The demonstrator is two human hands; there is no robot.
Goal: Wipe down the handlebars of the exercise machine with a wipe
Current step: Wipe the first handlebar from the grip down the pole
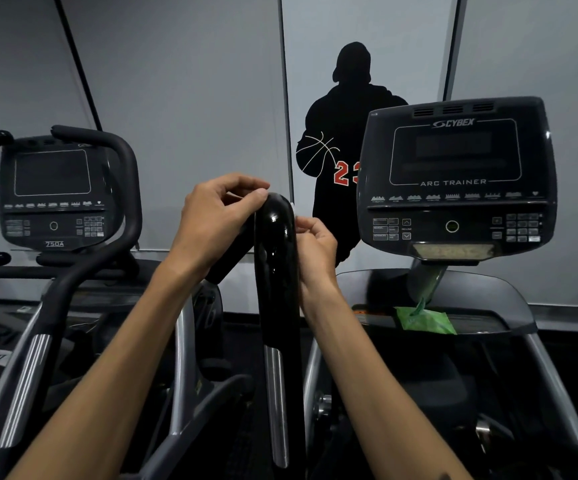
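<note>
A glossy black handlebar [275, 258] rises upright in the middle of the view, wet and shiny near its rounded top. My left hand [218, 216] sits at its left side, fingers curled, fingertips pinching at the top of the bar. My right hand [315, 244] is at the bar's right side, with thumb and fingers pinching a small pale edge of a wipe [294, 207]. Most of the wipe is hidden behind the bar and my fingers.
The machine's console [453, 174] stands at the right, a green wipes packet [426, 320] on the ledge below it. A second machine with console [55, 192] and curved bars [83, 271] is at the left. Grey wall panels lie behind.
</note>
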